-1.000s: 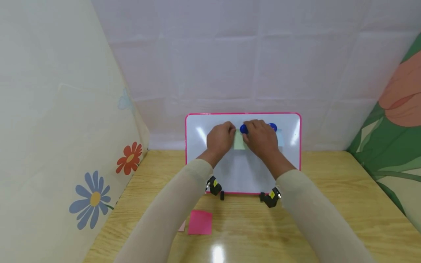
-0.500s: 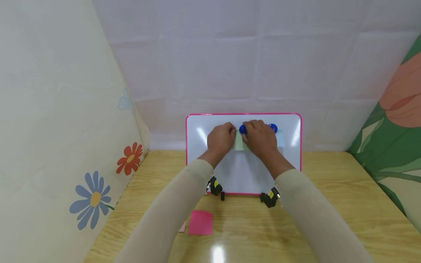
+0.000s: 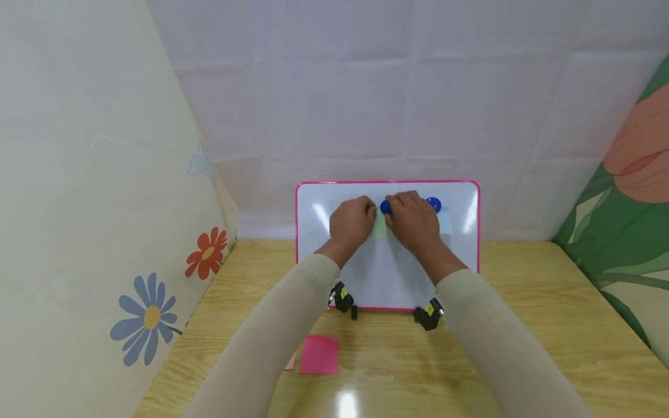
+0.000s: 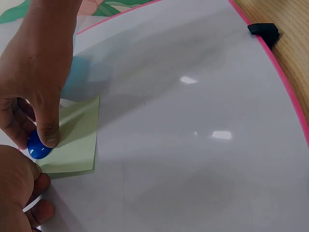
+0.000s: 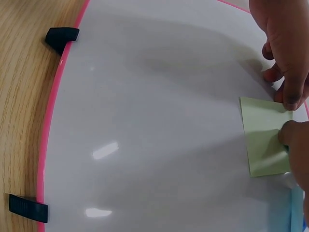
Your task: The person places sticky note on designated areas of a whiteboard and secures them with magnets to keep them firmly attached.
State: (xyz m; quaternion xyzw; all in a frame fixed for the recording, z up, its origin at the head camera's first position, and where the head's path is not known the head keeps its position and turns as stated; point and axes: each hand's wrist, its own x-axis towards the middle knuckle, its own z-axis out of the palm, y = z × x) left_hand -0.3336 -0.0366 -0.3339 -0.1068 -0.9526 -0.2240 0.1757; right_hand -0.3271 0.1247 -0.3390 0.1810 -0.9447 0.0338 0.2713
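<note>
A pale green sticky note [image 4: 79, 135] lies against the upper part of a whiteboard [image 3: 387, 273] with a pink rim. My left hand [image 3: 352, 223] pinches the note's top left corner between thumb and fingers. My right hand [image 3: 415, 220] grips a round blue magnet [image 4: 39, 145] at the note's top edge, thumb on one side and fingers on the other. Just right of that, a light blue note [image 3: 445, 222] sits on the board under a second blue magnet [image 3: 434, 204], partly covered by the right hand.
The whiteboard stands on a wooden table [image 3: 533, 325] on small black feet [image 5: 29, 209]. Nearer the front lies a bright pink sticky note [image 3: 319, 355], beside a paler pink one [image 3: 290, 362] half hidden by the left sleeve. A white sheet [image 3: 334, 104] hangs behind the board.
Both hands stay at the green note with the same hold. The right hand and its magnet have shifted very slightly left and down.
</note>
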